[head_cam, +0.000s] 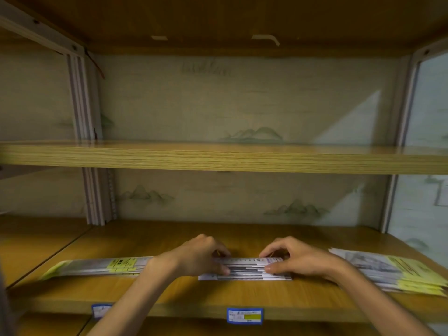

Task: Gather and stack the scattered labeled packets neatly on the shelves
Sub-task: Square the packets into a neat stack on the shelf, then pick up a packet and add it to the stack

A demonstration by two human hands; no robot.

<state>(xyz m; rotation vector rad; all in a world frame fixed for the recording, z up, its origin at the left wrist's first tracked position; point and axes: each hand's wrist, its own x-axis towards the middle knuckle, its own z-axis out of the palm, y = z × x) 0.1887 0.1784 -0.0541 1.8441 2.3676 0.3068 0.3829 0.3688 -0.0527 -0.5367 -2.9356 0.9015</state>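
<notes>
Wooden shelves [218, 157], landscape-print wall [242, 105]

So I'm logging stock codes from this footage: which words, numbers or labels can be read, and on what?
None can be read.
White barcode packet stack under both hands: print blurred.
Left yellow-labelled packet stack: blurred.
Right yellow-labelled packet stack: blurred.
Blue-bordered shelf-edge tag: too small.
Partly hidden blue tag: blurred.

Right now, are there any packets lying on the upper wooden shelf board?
No, the upper wooden shelf board shows bare; the labeled packets lie on the lower shelf under both hands.
</notes>
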